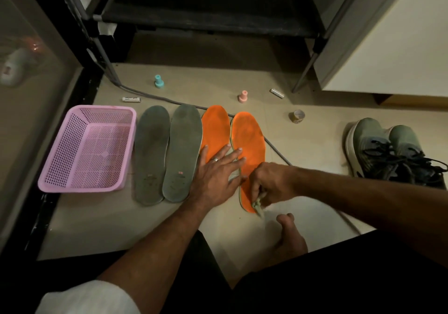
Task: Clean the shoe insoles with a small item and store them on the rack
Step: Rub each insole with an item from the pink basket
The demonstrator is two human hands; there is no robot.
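From the orange insoles (232, 144), I see bare floor (218, 71) beyond them up to the rack (208, 20); grey insoles (167, 153) and pink basket (89, 146) crowd their left, shoes (388, 151) lie well right

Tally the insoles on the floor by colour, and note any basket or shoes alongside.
Grey insoles: 2
Orange insoles: 2
Pink basket: 1
Grey-green shoes: 2
Total: 7
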